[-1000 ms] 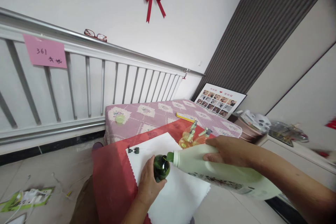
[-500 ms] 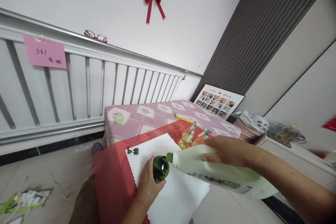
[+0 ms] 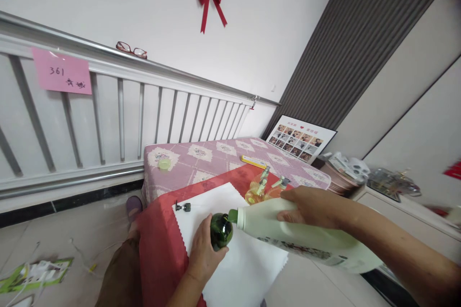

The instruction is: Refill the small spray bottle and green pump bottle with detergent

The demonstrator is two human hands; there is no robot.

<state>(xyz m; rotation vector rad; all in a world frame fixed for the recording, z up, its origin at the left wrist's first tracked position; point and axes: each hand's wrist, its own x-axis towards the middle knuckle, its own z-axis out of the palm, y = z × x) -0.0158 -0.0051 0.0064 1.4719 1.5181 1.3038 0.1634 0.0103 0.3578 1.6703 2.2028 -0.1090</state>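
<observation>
My left hand (image 3: 203,255) is wrapped round a small dark green bottle (image 3: 221,230) standing on a white cloth (image 3: 234,259). A large pale green bottle (image 3: 302,240) lies tipped almost level in my right hand (image 3: 311,207), its green spout touching the small bottle's mouth. A small dark pump cap (image 3: 183,207) lies on the cloth's far left corner. Two amber pump bottles (image 3: 262,189) stand just beyond the big bottle.
The cloth lies on a red cover (image 3: 158,249) over a pink patterned table (image 3: 201,153) holding a pale green lid (image 3: 164,163) and a yellow strip (image 3: 254,161). A white railing (image 3: 118,115) with glasses (image 3: 131,49) and a pink note (image 3: 61,77) stands behind. Litter (image 3: 36,271) lies on the floor.
Both hands and both bottles hold nearly the same pose. The view has shifted slightly, and a foot and knee now show at the table's left edge.
</observation>
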